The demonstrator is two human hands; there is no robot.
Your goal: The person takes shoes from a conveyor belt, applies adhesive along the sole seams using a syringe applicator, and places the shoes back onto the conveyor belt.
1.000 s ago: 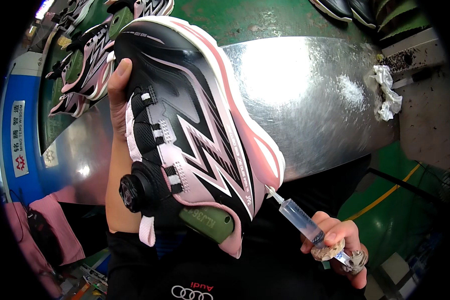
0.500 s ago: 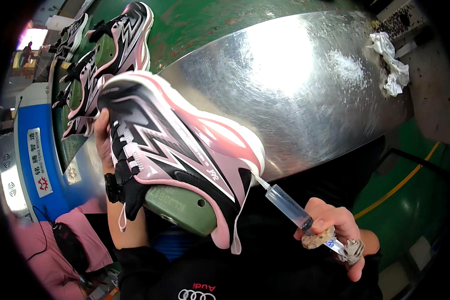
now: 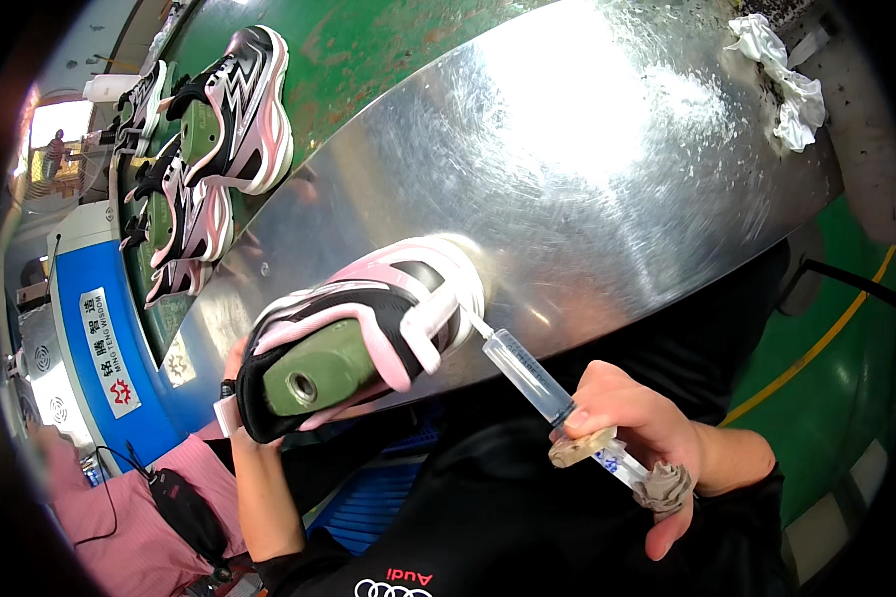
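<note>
A black, pink and white sneaker is tilted over the near edge of the metal table, its heel and collar turned toward me. Inside it sits a green shoe last with a round metal-rimmed hole. My left hand holds the sneaker from the far left side, mostly hidden behind it. In my right hand is a clear syringe, with beige wrapping around its finger grip and plunger end. Its narrow white tip meets the heel near the sole edge; whether it touches is hard to tell.
The shiny metal table stretches to the upper right, with crumpled white tissue at its far end. Several similar sneakers stand on a green surface at upper left. Nearby are a blue machine panel and a person's pink sleeve.
The sneaker has swung round and dropped, so its heel and last opening now face me instead of its side. The syringe has moved left along with the heel, still in my right hand.
</note>
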